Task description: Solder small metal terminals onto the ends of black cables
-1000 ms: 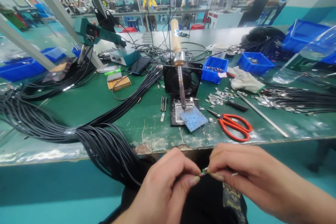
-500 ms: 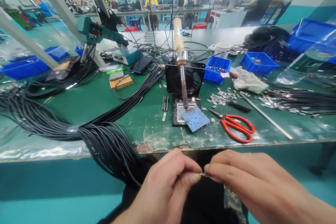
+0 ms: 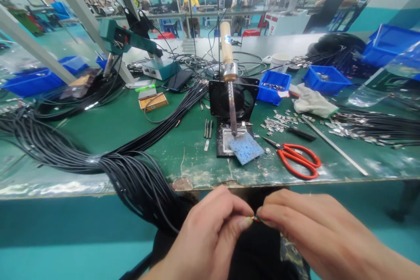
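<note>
Both hands are low in the view, just in front of the bench edge, fingertips nearly touching. Between them show small coloured wires (image 3: 255, 218), partly hidden by the fingers. My left hand (image 3: 215, 227) pinches one end of the wires between thumb and forefinger. From the other side, my right hand (image 3: 305, 221) is closed on the same wires with its fingers pressed together. Beyond the hands, a soldering iron (image 3: 227, 48) with a wooden handle points down at a stand beside a blue sponge (image 3: 246, 148).
Red-handled scissors (image 3: 300, 160) lie right of the sponge. A thick bundle of black cables (image 3: 138, 175) hangs over the front edge at left. Behind stand a black fan (image 3: 215, 100) and blue bins (image 3: 326, 81). Small metal pieces (image 3: 275, 123) are scattered about.
The bench scene has shifted slightly to the right in the view. Both hands keep nearly the same pose, pinching the wires.
</note>
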A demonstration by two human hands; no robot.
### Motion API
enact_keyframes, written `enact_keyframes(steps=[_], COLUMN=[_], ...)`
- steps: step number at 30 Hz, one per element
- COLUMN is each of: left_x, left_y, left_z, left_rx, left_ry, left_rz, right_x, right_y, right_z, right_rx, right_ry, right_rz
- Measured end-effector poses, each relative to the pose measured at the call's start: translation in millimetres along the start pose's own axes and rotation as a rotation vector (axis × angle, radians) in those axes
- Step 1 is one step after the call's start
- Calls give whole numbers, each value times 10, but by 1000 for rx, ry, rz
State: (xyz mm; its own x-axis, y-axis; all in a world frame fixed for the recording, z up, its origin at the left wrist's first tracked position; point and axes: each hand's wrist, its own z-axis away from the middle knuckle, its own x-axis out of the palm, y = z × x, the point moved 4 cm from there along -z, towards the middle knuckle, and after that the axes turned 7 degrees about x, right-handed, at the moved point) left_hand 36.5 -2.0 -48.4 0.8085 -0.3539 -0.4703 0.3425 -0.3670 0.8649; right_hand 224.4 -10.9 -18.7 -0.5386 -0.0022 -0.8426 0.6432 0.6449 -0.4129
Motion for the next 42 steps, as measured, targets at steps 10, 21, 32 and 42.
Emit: enact_keyframes(steps=[10,21,32,42], left_x=[5,12,-21,4], left_y=[18,-6,9,12], left_z=[1,5,7,4], left_rx=[0,-20,-33,-104], left_ry=[-8,-15,28,24], left_rz=[-16,-14,3,66], right_x=[33,46,42,359], right_y=[22,13,227,210], right_z=[10,78,65,79], right_rx=[0,-36,227,740], right_ry=[-22,-13,0,-211], right_rz=[-8,34,-257,-791])
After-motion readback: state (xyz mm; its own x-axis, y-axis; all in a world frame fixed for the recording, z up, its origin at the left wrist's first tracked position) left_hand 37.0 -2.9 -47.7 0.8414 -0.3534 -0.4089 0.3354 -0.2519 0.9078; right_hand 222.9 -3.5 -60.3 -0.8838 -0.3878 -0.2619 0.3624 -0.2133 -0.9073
